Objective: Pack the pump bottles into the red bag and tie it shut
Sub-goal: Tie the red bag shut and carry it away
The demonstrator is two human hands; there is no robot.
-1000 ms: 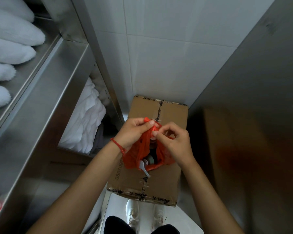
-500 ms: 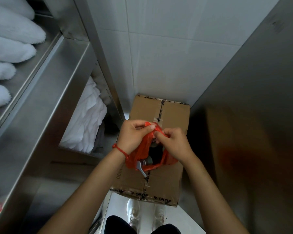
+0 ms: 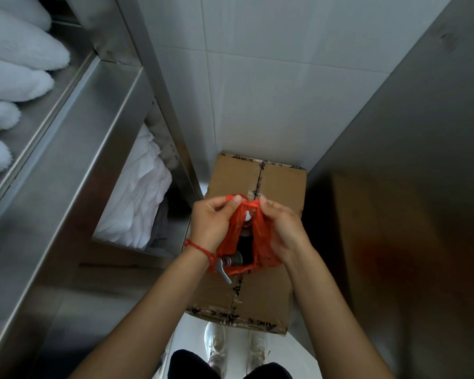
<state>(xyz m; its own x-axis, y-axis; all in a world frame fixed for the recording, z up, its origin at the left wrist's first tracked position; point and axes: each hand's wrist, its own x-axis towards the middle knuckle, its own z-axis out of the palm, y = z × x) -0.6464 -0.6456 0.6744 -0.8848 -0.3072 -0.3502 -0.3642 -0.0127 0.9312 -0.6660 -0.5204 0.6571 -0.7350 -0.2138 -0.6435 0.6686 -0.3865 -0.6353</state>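
While knotting over a taped carton, seen from overhead:

Left hand [image 3: 212, 224]: closed, pinching one bag handle between thumb and forefinger at 12 o'clock of the bag mouth; red cord on the wrist.

Right hand [image 3: 281, 228]: closed likewise on the other handle, fingertips nearly meeting the left's.

Red bag [image 3: 263, 242]: standing on the cardboard box [image 3: 282, 184], hanging just below and between both hands, handles drawn together at the top, mouth gaping toward 6 o'clock.

Pump bottles [image 3: 246, 242]: upright inside, dark bodies and one white cap visible through the gap; count unclear.

Pump spout [image 3: 225, 273]: grey nozzle poking out over the bag rim toward 7 o'clock, on the left-hand side.

Key relation: bag's long axis running 12 to 6, handles crossing at 12, both hands equally near, knot point midway between them.

Stage, judged: packing apparently done, tying begun, no finished knot visible.

Risk, judged: protruding spout likely to snag or hold the mouth open.

Surroundings: steel shelving [image 3: 74, 149] at 9 o'clock with white towels [image 3: 137, 203].
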